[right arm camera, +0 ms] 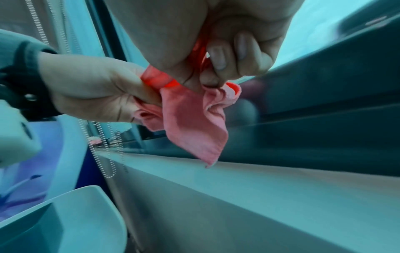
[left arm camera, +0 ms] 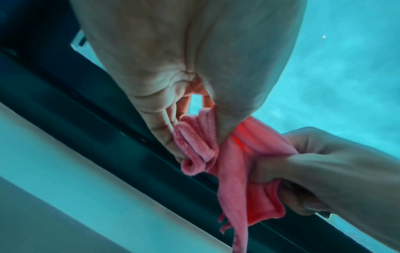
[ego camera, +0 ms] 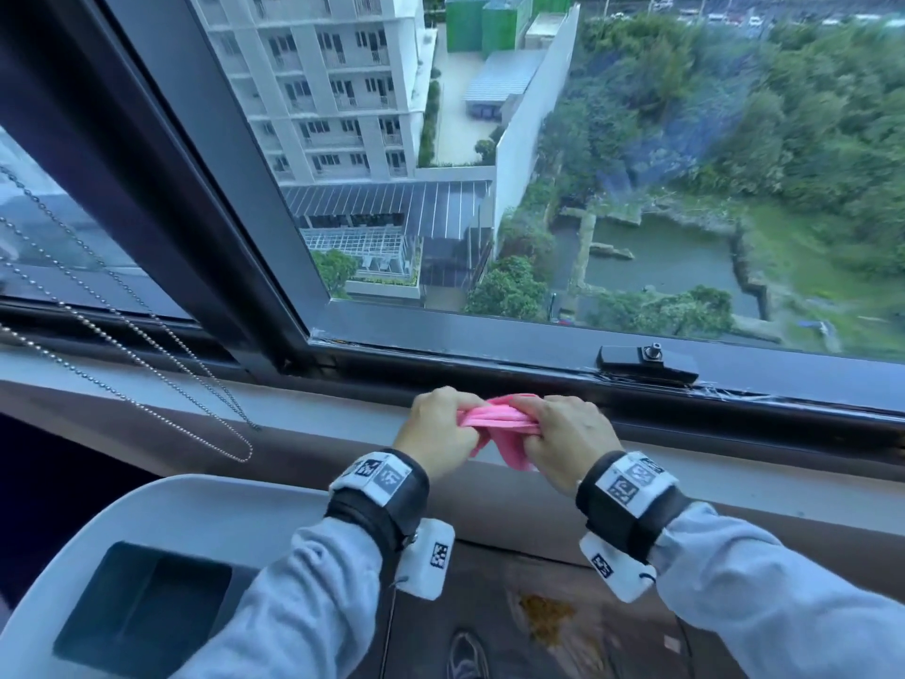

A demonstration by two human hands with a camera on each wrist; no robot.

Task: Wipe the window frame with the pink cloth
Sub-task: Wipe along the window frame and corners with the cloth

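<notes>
1. I see a bead chain hanging in loops at the left, in front of the sill.
2. A white chair stands low left, just below the sill; its back has a dark rectangular cut-out.
3. A black latch with a metal pin sits to my right on the lower rail.
4. Through the glass I see a white tower block, well below my level.
5. Green trees fill the upper right outside.
6. A pond lies among them.
7. My shoe shows on the brown floor, near a yellowish stain.
</notes>
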